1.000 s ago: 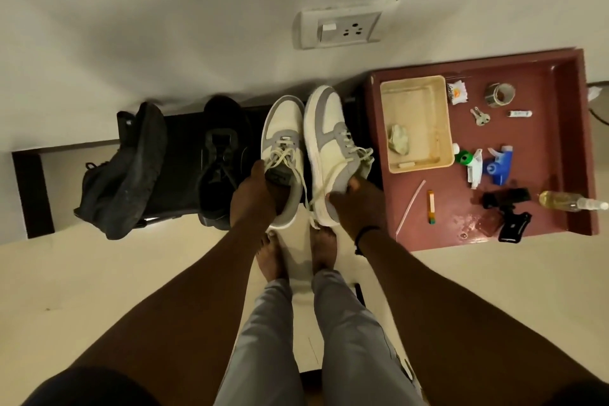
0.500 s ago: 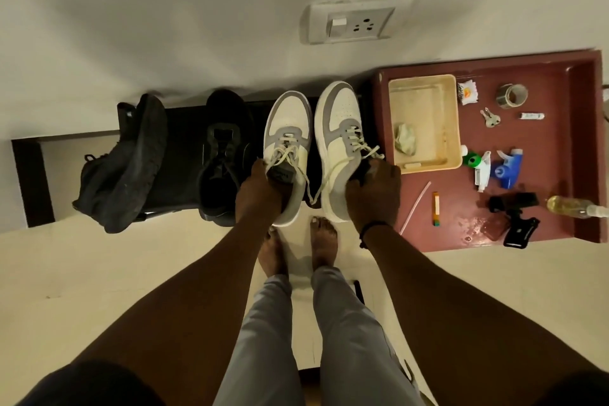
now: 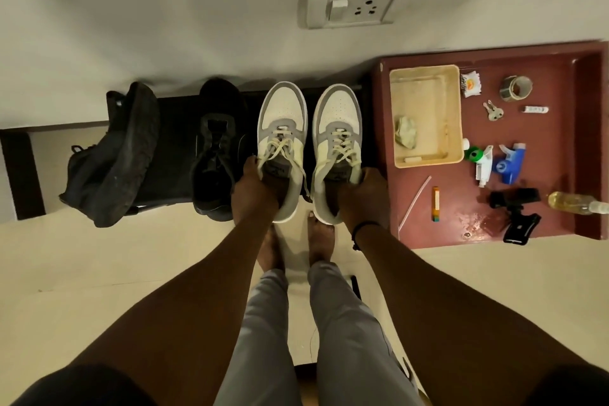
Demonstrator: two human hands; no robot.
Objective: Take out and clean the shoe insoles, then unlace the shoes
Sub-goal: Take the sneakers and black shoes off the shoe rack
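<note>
Nearest the camera, grey trouser legs (image 3: 333, 333) run down to two bare feet (image 3: 321, 241) on the pale floor (image 3: 99, 273), with both forearms reaching forward past them. Just beyond the toes, the left hand (image 3: 253, 193) grips the collar of the left white-and-grey sneaker (image 3: 281, 148), fingers curled over its outer rim beside the tongue. The right hand (image 3: 361, 194), a dark band at its wrist, grips the right white-and-grey sneaker (image 3: 337, 148) the same way, fingers hooked over the collar's outer edge. Both sneakers point toes toward the wall, side by side and slightly apart, with their cream laces (image 3: 283, 150) threaded and loose ends trailing between the heels. Whether the soles touch the dark shoe rack (image 3: 171, 142) cannot be told. Left of the pair sits a black shoe (image 3: 217, 152), and farther left another black shoe (image 3: 115, 155) lies tipped on its side. To the right, a maroon tray (image 3: 543, 148) holds a beige tub (image 3: 425, 115) with a crumpled cloth (image 3: 406, 131), keys (image 3: 492, 110), a tape roll (image 3: 516, 88), a blue spray head (image 3: 509, 163) and an oil bottle (image 3: 575, 203). Farthest off, a wall socket (image 3: 357, 3) is mounted on the wall.
</note>
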